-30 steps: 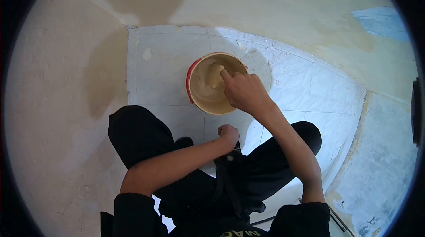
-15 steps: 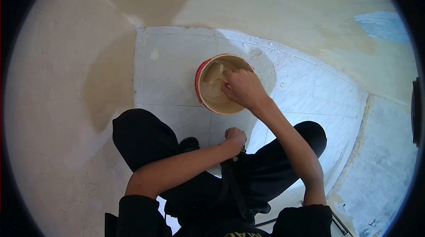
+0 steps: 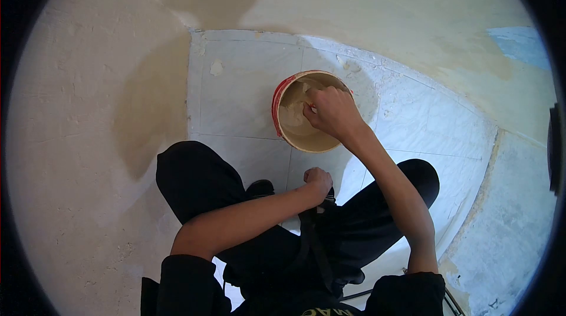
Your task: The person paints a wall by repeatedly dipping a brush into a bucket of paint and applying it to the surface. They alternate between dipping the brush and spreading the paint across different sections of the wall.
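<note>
Crouching on the tiled floor (image 3: 236, 97), the person has the right hand (image 3: 333, 112) dipped into the red-rimmed bucket (image 3: 276, 109). The bucket stands on the tiles just in front of the knees, near the corner where the wall (image 3: 88, 139) meets another. The fingers are curled shut down at the pale paste (image 3: 293, 122) coating the inside. The knuckles hide whether they grip a tool or only the paste, so I cannot tell. The left hand (image 3: 318, 179) is a closed fist, well apart from the bucket, resting between the black trousers (image 3: 194, 180) beside a dark strap (image 3: 309, 227). It may be holding that strap, but this is unclear.

The step in hand looks like working the paste against the bucket's far side. Done well, it calls for a low wrist and slow, firm drags along the wall and bottom, so no lumps are left clinging there. Pressing rather than flicking should stop paste spattering onto the tiles. No hand braces the bucket, so a hard push toward the rim could slide or tip it. The free fist on the rim would steady it.
</note>
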Action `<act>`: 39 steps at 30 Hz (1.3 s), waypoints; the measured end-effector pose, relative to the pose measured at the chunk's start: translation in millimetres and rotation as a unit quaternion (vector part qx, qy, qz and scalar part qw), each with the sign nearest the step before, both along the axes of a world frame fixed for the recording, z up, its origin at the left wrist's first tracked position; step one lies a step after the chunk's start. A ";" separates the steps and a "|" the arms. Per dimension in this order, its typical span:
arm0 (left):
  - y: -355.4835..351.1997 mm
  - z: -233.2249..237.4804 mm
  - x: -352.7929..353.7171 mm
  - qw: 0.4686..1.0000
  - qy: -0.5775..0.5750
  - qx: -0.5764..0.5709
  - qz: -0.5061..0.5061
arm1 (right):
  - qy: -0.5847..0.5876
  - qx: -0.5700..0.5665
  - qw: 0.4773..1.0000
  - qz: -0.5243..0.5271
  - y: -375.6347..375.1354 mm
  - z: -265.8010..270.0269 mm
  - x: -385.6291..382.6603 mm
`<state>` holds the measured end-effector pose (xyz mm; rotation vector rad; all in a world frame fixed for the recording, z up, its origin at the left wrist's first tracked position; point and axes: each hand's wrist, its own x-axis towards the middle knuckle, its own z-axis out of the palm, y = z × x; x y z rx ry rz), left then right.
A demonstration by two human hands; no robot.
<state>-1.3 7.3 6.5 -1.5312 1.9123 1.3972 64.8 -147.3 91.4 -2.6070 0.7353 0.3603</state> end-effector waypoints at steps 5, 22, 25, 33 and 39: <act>5.8 -10.5 -3.2 0.998 -0.004 0.008 0.056 | 0.025 0.004 1.000 -0.011 -2.3 -5.6 2.1; 6.4 -6.6 -4.1 0.999 0.007 -0.043 -0.017 | 0.011 0.023 0.999 -0.021 -7.2 37.7 -4.3; 0.6 3.7 0.2 0.999 0.006 -0.027 -0.043 | -0.016 0.066 0.997 -0.035 -14.2 64.0 -15.8; 10.1 -20.0 -22.5 0.999 -0.009 -0.047 -0.013 | -0.063 0.261 0.953 -0.139 -73.8 97.3 -47.7; -3.4 -3.5 -12.6 0.997 -0.003 -0.054 -0.048 | -0.018 0.361 0.905 -0.223 -93.7 104.4 -62.4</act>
